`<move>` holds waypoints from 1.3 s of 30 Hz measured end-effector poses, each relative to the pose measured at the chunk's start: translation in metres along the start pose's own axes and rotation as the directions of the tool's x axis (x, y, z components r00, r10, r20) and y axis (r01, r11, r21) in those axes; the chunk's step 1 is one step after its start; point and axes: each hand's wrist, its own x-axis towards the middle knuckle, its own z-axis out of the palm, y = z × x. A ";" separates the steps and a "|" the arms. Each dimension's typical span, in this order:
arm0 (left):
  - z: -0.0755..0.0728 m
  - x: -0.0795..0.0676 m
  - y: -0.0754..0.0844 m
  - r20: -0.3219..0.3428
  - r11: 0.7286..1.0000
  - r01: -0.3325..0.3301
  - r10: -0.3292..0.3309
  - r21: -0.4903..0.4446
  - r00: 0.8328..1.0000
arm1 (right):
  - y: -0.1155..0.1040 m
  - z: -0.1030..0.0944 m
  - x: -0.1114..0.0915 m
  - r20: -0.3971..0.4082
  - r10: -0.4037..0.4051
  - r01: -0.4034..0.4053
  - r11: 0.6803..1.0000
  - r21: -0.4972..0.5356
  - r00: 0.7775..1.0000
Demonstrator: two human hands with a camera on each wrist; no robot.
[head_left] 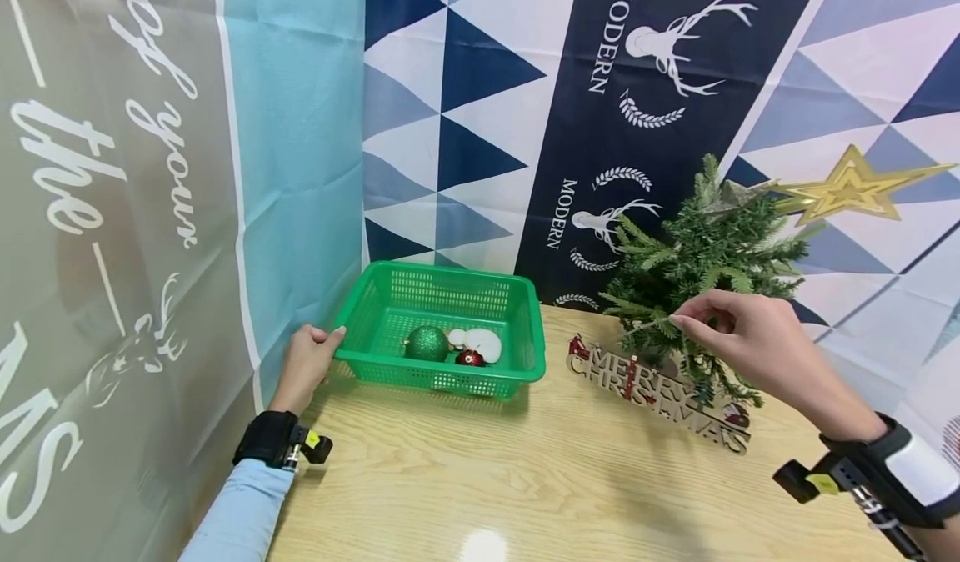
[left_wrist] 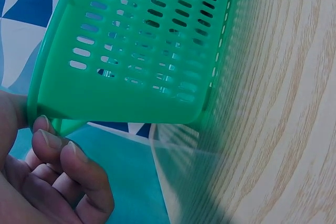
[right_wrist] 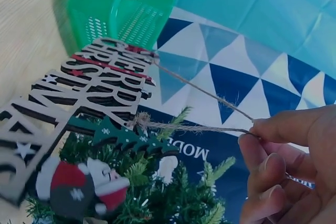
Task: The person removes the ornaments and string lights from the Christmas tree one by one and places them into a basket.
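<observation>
Currently, well left of the tree [head_left: 705,249], the left hand [head_left: 306,366] grips the rim at the left end of the green basket [head_left: 405,364], green bauble [head_left: 427,343] inside. Just in front of the tree's lower branches: MERRY CHRISTMAS sign [head_left: 662,395], long axis running from the basket side down rightward in head view, can't tell if it touches the table. Right hand [head_left: 750,341], well apart from the left, nearer the sign and above it, pinches its twine [right_wrist: 205,128] before the tree.
</observation>
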 end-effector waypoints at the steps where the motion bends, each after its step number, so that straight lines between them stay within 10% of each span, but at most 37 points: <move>1: 0.000 0.000 0.000 -0.003 1.000 0.002 -0.002 0.000 1.000 | 0.000 0.001 0.001 -0.001 -0.002 0.002 1.000 0.000 1.000; 39: 0.000 -0.001 0.001 -0.002 1.000 0.017 -0.017 -0.018 1.000 | -0.023 0.015 0.023 -0.045 -0.013 0.017 0.997 0.081 0.999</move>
